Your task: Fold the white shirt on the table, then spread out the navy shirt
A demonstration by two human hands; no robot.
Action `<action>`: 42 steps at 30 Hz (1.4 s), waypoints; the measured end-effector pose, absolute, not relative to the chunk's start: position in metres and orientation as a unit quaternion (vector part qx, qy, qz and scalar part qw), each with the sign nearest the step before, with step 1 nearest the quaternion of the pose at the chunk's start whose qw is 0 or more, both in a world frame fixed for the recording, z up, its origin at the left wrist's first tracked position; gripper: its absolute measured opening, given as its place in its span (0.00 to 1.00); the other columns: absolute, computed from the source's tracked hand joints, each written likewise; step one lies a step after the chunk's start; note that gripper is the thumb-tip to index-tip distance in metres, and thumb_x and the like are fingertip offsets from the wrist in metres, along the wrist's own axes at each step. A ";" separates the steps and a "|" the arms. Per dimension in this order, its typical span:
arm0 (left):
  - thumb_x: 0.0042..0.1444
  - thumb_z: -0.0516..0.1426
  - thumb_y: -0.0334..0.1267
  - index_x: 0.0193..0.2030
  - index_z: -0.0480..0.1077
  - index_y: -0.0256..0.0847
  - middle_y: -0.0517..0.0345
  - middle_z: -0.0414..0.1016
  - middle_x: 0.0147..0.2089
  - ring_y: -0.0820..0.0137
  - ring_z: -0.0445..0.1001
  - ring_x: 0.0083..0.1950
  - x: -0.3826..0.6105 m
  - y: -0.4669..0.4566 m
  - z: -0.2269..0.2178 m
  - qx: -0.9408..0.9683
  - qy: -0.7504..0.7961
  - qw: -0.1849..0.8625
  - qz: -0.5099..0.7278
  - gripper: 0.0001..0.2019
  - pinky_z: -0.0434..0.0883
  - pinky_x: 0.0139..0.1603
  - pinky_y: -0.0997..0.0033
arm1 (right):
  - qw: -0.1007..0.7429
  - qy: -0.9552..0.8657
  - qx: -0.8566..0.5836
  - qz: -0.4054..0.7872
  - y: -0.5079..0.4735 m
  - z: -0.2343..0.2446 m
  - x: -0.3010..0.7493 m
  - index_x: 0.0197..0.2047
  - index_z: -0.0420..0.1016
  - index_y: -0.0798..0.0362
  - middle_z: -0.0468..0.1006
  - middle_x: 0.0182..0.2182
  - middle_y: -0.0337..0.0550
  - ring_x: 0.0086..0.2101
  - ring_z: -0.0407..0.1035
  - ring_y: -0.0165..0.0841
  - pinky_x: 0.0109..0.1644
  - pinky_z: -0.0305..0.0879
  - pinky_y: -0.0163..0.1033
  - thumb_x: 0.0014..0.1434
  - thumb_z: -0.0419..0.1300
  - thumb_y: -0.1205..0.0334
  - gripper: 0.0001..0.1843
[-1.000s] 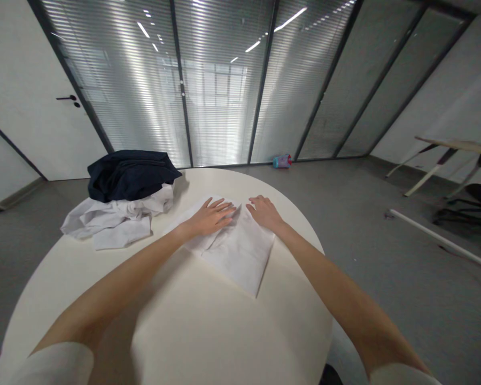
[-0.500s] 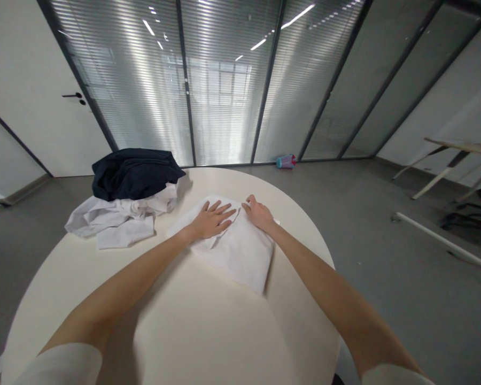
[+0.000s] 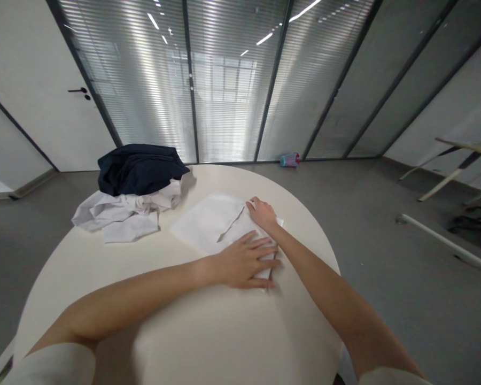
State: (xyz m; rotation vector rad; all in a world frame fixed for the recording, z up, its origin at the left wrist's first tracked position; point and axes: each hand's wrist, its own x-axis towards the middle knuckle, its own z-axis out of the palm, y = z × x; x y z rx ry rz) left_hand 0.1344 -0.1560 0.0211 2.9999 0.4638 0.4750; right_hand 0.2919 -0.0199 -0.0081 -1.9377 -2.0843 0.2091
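A folded piece of white cloth [image 3: 210, 216] lies flat on the round table, with a loose flap edge running across its middle. My left hand [image 3: 246, 262] rests palm down on its near right part, fingers spread and the tips reaching past the cloth's right edge. At the far right edge my right hand [image 3: 263, 215] has its fingers curled and closed on the cloth. Part of the cloth is hidden under both hands.
To the left on the white round table [image 3: 176, 342] sits a crumpled white garment [image 3: 130, 216], with a dark navy garment [image 3: 140, 171] heaped on top. Beyond the table, a blue and red item [image 3: 289, 160] lies on the floor by the glass wall.
My left hand has moved from the cloth's upper left part to its near right edge, uncovering the flap. My right hand stays at the far edge. The view has shifted slightly.
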 end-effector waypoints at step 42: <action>0.65 0.47 0.65 0.75 0.50 0.37 0.42 0.44 0.78 0.40 0.38 0.77 0.133 -0.146 -0.010 0.911 0.392 0.033 0.120 0.42 0.45 0.72 0.32 | 0.121 -0.851 -0.510 0.036 -0.028 -0.020 0.300 0.69 0.64 0.46 0.61 0.70 0.45 0.69 0.53 0.41 0.70 0.52 0.51 0.74 0.43 0.52 0.25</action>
